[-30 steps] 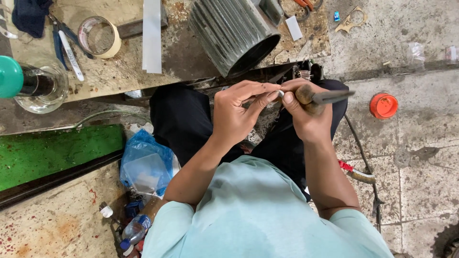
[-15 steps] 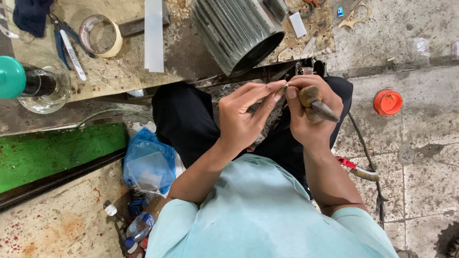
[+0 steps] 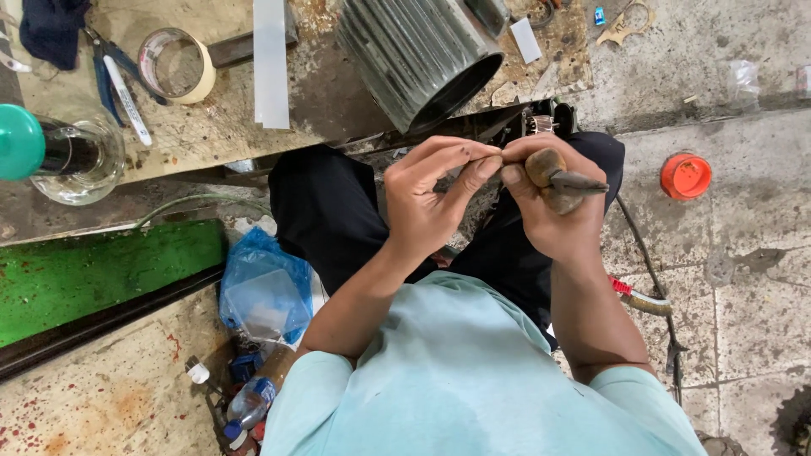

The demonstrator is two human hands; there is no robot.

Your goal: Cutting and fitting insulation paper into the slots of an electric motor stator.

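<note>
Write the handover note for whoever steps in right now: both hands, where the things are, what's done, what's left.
Left hand: fingertips pinched on something too small to identify, meeting the right thumb.
Right hand: closed around worn pliers, handles in the palm, over the lap.
Ribbed metal housing lies on its side on the bench just ahead. Tape roll at bench left; orange cap on the floor to the right.
Done: not visible. Left: work at the fingertips unfinished.

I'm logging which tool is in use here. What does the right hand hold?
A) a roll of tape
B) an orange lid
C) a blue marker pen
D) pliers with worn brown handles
D: the right hand grips the pliers, brown handles in the palm, dark jaws pointing right.
</note>
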